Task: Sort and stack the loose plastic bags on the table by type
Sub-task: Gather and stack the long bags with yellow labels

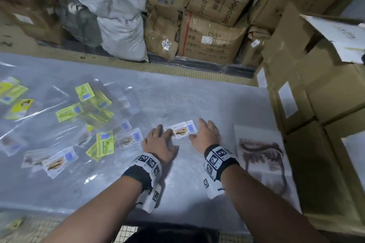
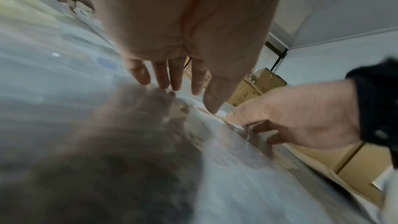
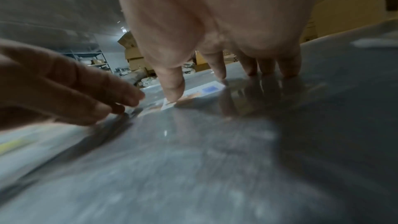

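A clear plastic bag with a white burger label [image 1: 182, 129] lies flat on the grey table [image 1: 197, 94] between my two hands. My left hand [image 1: 165, 134] rests on its left end with straight fingers [image 2: 163, 77]. At the bag's right end my right hand [image 1: 199, 130] presses down, thumb on the label [image 3: 206, 89] and fingers [image 3: 219, 69] spread on the plastic. More loose bags are scattered at the left: several with yellow-green labels [image 1: 85, 92] and several with white burger labels [image 1: 57, 162], overlapping in no order.
A white sheet with a brown print [image 1: 260, 156] lies at the table's right end. Cardboard boxes [image 1: 325, 104] stand close along the right side. Behind the table's far edge are grey sacks [image 1: 122, 35] and more boxes [image 1: 213, 41]. A green-labelled bag [image 1: 13, 223] lies on the tiled floor.
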### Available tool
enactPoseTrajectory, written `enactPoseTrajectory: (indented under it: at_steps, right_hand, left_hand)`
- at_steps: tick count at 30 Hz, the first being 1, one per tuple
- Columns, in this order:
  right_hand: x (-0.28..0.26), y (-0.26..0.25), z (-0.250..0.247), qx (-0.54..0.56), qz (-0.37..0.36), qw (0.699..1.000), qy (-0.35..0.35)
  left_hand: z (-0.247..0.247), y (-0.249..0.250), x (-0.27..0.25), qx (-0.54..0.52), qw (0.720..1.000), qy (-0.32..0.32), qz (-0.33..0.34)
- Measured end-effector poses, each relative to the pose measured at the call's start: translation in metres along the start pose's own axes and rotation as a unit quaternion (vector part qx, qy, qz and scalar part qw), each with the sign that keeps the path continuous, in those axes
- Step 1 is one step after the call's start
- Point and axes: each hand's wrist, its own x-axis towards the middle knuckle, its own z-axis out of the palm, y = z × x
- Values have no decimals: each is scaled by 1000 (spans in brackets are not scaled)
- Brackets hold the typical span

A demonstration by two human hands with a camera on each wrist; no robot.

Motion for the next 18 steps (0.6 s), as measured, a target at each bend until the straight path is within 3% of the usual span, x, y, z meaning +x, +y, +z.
enactPoseTrajectory:
  at_steps: [4,6,8,12,15,18]
  right_hand:
    - [2,-17,26,-57,19,998,12]
    - [-4,-18,36,-60,12,998,28]
    - [-10,-23,45,-53,-1,998,30]
    - [-17,-32,52,-66,-10,998,18]
    - [-17,-40,50,-81,9,997,5]
    - [-17,-55,48,-99,13,995,12]
  left_hand:
    - [-19,-36,4,-87,995,6,40]
    - [-27,-53,3,-24,999,18,25]
    - [-30,-71,0,28,999,-19,9]
    - [-30,-84,-8,45,995,-81,46]
    - [-31,-91,-10,-52,995,-71,51]
    - [-39,-100,-10,-230,972,33,31]
